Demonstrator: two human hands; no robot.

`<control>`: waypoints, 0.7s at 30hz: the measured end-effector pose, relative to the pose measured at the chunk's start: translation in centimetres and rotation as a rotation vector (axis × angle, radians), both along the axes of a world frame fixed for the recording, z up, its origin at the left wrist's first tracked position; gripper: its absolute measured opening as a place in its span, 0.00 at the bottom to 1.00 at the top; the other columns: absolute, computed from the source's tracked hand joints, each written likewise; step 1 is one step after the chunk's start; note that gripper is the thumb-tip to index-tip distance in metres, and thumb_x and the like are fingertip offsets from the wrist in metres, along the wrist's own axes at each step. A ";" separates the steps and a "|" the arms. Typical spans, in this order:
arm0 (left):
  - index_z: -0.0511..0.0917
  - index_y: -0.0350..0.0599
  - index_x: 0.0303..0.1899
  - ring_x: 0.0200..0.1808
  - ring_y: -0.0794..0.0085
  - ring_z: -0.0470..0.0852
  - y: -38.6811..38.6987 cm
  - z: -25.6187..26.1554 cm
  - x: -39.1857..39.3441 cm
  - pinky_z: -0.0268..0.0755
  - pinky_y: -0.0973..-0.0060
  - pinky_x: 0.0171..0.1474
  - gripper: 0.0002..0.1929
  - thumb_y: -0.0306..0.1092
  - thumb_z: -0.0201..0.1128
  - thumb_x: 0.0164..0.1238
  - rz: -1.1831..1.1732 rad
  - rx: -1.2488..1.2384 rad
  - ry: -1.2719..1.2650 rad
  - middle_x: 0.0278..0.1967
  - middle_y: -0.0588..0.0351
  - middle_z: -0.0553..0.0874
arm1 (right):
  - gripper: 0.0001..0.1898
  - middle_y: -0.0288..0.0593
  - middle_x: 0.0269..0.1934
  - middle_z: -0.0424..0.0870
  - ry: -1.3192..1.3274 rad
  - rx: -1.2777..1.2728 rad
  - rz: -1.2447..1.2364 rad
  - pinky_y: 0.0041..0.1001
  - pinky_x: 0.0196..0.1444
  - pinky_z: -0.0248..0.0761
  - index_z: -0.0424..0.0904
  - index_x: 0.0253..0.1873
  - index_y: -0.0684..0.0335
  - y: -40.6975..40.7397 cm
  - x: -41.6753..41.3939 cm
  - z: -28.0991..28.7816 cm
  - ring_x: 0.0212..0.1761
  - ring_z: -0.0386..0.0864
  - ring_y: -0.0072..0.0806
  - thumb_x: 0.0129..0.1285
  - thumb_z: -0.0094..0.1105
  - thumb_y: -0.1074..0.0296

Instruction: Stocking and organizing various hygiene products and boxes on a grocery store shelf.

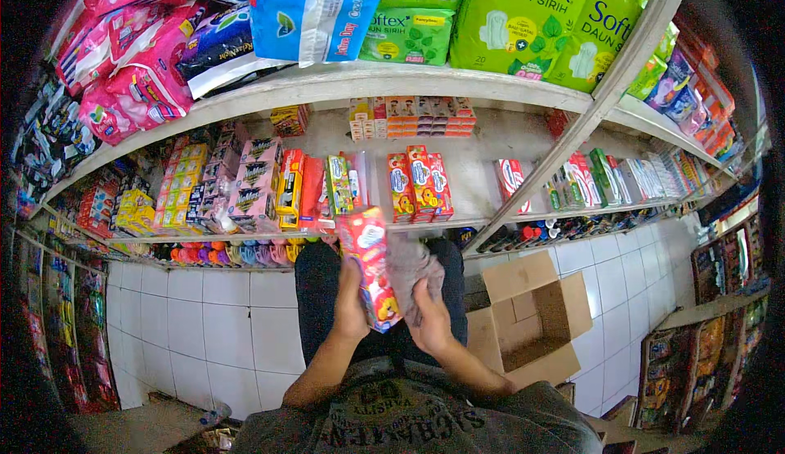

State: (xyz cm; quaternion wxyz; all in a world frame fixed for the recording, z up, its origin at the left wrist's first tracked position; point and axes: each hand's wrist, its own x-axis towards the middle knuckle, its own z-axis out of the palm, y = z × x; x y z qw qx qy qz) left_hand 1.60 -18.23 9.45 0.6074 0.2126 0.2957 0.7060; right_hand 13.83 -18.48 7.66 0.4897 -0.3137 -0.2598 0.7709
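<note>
My left hand (351, 307) grips a long red toothpaste box (371, 264), printed with colourful pictures and held tilted over my lap. Beside it, a crumpled grey-brown cloth (412, 270) is bunched in my right hand (431, 319). The cloth lies close along the box's right side; whether they touch, I cannot tell. Both are slightly blurred. Straight ahead on the shelf stand similar red boxes (421, 178) in a small group. Left of them is a green box (338, 184) among other upright packs.
An open cardboard carton (533, 325) sits on the tiled floor (227, 331) at my right. The upper shelf edge (429, 80) overhangs, loaded with sanitary pad packs (521, 18). A slanting white post (576, 141) crosses the shelf (472, 178) to the right. More boxes (254, 184) fill its left side.
</note>
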 end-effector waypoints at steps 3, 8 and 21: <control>0.60 0.39 0.63 0.59 0.61 0.71 1.2 2.6 -1.0 0.58 0.66 0.64 0.28 0.52 0.37 0.74 0.150 0.129 0.001 0.56 0.49 0.74 | 0.26 0.38 0.58 0.68 -0.121 0.099 0.158 0.28 0.63 0.55 0.56 0.66 0.64 -1.0 1.1 0.6 0.60 0.64 0.25 0.71 0.42 0.53; 0.66 0.38 0.57 0.56 0.60 0.75 1.4 1.3 -3.2 0.61 0.60 0.63 0.26 0.52 0.38 0.73 0.119 0.257 -0.069 0.53 0.47 0.76 | 0.24 0.41 0.58 0.70 -0.103 -0.107 0.125 0.31 0.63 0.58 0.60 0.64 0.64 -0.9 2.4 0.0 0.60 0.67 0.31 0.70 0.44 0.53; 0.42 0.41 0.67 0.60 0.65 0.65 1.4 -1.2 -1.5 0.53 0.66 0.64 0.34 0.42 0.52 0.70 0.482 0.124 0.742 0.60 0.47 0.63 | 0.24 0.43 0.59 0.70 0.269 -0.309 0.059 0.38 0.65 0.58 0.61 0.64 0.62 -1.0 0.4 3.2 0.61 0.68 0.36 0.71 0.41 0.52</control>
